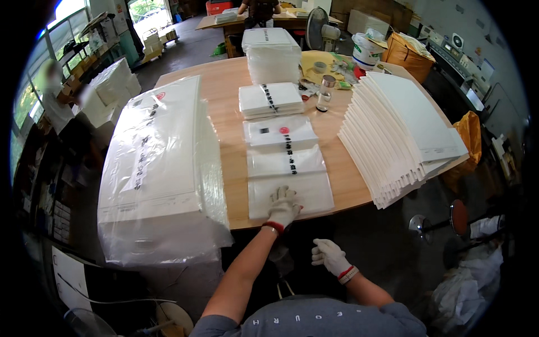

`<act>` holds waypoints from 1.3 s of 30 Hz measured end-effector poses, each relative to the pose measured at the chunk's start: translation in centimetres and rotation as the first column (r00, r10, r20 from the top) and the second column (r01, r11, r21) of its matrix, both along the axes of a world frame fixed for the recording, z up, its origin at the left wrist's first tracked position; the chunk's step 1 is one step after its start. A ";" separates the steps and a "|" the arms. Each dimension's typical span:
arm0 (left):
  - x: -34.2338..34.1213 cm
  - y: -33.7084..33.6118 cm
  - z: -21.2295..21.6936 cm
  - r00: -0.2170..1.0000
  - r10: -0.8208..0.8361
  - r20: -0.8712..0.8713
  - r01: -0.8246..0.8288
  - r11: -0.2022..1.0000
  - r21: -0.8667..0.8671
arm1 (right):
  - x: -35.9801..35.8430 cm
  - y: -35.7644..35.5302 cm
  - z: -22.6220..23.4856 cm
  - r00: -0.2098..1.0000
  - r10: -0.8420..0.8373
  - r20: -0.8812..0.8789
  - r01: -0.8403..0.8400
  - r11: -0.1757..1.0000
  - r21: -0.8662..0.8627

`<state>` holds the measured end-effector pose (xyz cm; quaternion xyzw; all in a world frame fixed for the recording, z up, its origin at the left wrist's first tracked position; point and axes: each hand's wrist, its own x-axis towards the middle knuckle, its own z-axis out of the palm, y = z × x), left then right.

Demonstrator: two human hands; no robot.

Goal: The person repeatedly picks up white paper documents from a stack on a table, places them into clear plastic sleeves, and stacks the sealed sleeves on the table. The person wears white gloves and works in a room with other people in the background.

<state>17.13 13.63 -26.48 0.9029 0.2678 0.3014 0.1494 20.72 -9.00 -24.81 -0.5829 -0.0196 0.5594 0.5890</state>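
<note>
My left hand [284, 208], in a white knit glove with a red cuff, lies flat with spread fingers on the near end of a clear printed plastic bag [289, 168]. The bag rests flat on the wooden table [233, 135], apparently on top of others like it. Off the table's front edge, close to my body, hangs my gloved right hand [331, 257], its fingers curled in with nothing visible in them. To the left stands a large pile of white sheets in clear plastic [160, 163]. A fanned stack of white folders or boards [393, 135] leans at the right.
Beyond the bag lie a small white stack [270, 100] and a taller plastic-wrapped stack [272, 56]. A glass bottle [325, 93] stands beside them. A fan [318, 28] and white bucket [368, 49] are farther back. One person is at the left, another at the far table.
</note>
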 end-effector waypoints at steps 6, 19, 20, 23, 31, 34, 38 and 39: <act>4.0 5.2 1.6 0.929 -0.234 -0.288 0.068 0.870 -0.488 | 2.2 0.5 -0.2 0.997 0.075 0.021 -0.076 0.996 0.040; 2.5 11.3 2.7 0.773 0.134 0.620 0.474 0.528 -0.705 | 12.3 13.3 -1.2 0.518 0.213 0.828 -0.062 0.975 -0.212; 3.0 12.7 3.0 0.605 0.423 0.675 0.698 0.126 -0.705 | 12.9 12.3 0.6 0.220 0.437 0.872 -0.055 0.898 -0.436; 4.9 10.4 5.8 0.883 0.107 0.456 0.423 0.235 -0.875 | 8.8 12.9 4.0 -0.390 -0.221 0.894 0.023 0.968 0.249; 4.5 7.7 13.9 0.875 -0.099 0.474 0.479 0.314 -0.819 | 6.3 20.9 2.6 -0.293 0.490 0.821 0.056 0.866 -0.497; 4.3 5.7 13.6 0.898 -0.281 0.337 0.439 0.601 -0.668 | 8.1 18.9 -7.7 -0.238 0.147 0.960 -0.265 0.941 -0.210; 1.5 4.7 10.5 0.952 -0.252 0.171 0.294 0.907 -0.302 | 5.6 10.6 5.5 0.187 -0.014 0.982 -0.519 0.848 0.111; 0.8 4.3 10.8 0.970 -0.219 0.105 0.233 0.963 -0.137 | 5.5 7.8 11.3 0.257 -0.011 0.966 -0.510 0.848 0.145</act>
